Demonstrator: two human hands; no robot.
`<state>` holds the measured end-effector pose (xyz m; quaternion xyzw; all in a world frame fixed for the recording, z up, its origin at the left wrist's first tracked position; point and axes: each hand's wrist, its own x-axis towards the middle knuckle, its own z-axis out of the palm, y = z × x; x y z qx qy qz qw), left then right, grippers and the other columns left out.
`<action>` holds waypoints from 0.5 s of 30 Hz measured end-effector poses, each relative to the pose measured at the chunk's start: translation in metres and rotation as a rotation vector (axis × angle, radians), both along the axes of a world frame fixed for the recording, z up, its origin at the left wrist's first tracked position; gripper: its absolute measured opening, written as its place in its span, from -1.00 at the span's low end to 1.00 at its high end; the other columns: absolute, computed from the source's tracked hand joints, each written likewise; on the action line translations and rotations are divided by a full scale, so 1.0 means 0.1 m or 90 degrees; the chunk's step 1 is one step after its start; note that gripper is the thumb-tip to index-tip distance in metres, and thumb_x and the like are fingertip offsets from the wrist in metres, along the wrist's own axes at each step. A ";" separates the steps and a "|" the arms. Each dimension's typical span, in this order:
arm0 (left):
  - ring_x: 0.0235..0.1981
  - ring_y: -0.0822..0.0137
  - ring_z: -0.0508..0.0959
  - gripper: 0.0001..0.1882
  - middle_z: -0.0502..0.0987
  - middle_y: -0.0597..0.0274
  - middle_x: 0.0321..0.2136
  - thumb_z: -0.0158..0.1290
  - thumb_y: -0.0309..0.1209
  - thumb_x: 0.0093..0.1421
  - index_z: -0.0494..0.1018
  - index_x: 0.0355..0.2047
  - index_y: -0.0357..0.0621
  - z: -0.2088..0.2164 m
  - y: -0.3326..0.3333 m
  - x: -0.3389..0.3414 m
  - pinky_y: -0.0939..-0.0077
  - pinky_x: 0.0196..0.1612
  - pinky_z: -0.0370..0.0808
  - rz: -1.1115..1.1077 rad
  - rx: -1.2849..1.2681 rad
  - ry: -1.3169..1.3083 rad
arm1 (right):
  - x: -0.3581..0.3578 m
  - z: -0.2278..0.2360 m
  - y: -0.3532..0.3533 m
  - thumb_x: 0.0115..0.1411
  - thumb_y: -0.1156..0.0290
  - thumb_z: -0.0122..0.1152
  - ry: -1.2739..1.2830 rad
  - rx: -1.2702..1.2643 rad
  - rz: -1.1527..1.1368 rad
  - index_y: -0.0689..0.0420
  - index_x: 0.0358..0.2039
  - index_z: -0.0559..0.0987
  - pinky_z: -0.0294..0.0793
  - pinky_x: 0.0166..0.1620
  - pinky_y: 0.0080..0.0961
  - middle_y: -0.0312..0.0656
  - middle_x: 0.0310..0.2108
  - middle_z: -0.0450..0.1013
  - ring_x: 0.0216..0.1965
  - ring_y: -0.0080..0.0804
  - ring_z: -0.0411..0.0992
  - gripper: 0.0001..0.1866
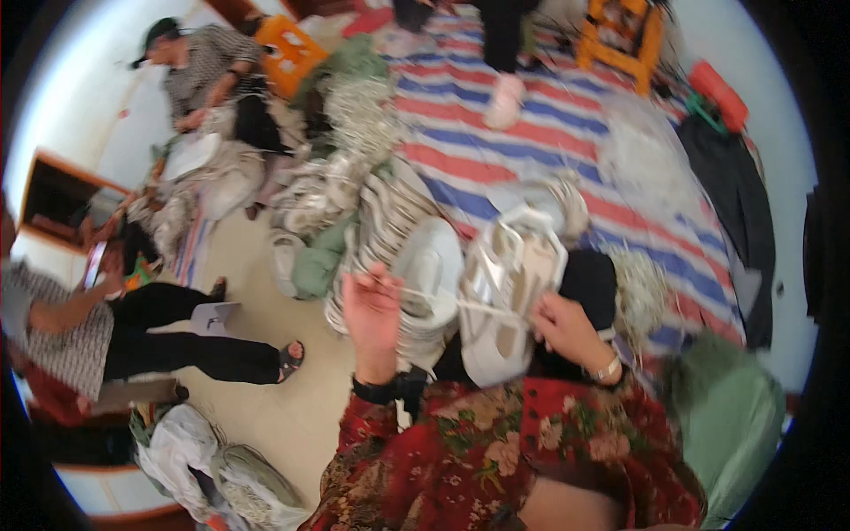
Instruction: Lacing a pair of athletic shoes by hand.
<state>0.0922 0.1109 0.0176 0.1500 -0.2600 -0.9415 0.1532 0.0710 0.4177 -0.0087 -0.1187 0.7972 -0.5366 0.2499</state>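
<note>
Smooth beige floor (288, 425) left of red-white-blue striped sheet (558, 137), pale-blue wall (788, 177) right of it. Left hand (372, 310) pinches thin cream strip (432, 297); right hand (568, 329) clasps white strappy shoe (496, 350).

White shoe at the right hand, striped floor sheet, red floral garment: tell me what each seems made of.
White shoe: probably leather or synthetic leather, as its surface looks smooth with a soft sheen; blur hides any grain.
Striped floor sheet: possibly woven plastic, since it lies thin and flat; cloth can't be ruled out.
Red floral garment: soft matte fabric, judging by its folds; fibre unclear.
</note>
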 end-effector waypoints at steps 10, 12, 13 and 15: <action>-0.33 0.34 0.49 -0.64 0.54 0.27 -0.34 -0.18 -0.23 0.33 0.38 -0.56 -0.11 -0.39 -0.38 0.12 0.26 -0.05 0.44 0.004 -0.046 -0.136 | -0.01 0.07 0.08 0.06 0.46 0.13 0.048 -0.052 -0.057 0.22 -0.41 0.41 0.41 -0.42 -0.32 -0.07 -0.57 0.45 -0.50 -0.11 0.47 -0.87; -0.34 0.35 0.49 -0.65 0.53 0.28 -0.33 -0.19 -0.24 0.32 0.37 -0.56 -0.12 -0.42 -0.39 0.17 0.25 -0.06 0.45 0.013 -0.052 -0.136 | 0.03 0.11 0.17 0.06 0.41 0.15 0.046 -0.029 -0.035 0.21 -0.41 0.45 0.41 -0.43 -0.33 -0.08 -0.58 0.45 -0.52 -0.16 0.47 -0.85; -0.34 0.35 0.49 -0.65 0.53 0.28 -0.33 -0.19 -0.24 0.32 0.37 -0.56 -0.12 -0.44 -0.39 0.18 0.25 -0.06 0.45 0.010 -0.053 -0.140 | 0.07 0.12 0.21 0.07 0.38 0.15 0.053 0.008 0.018 0.21 -0.41 0.47 0.41 -0.44 -0.35 -0.08 -0.59 0.45 -0.54 -0.18 0.46 -0.84; -0.35 0.35 0.49 -0.65 0.53 0.27 -0.33 -0.19 -0.23 0.32 0.37 -0.56 -0.11 -0.43 -0.36 0.17 0.25 -0.07 0.46 0.045 -0.056 -0.166 | 0.09 0.16 0.30 0.13 0.31 0.11 0.022 0.057 0.132 0.22 -0.42 0.54 0.38 -0.51 -0.44 -0.11 -0.62 0.46 -0.59 -0.33 0.45 -0.79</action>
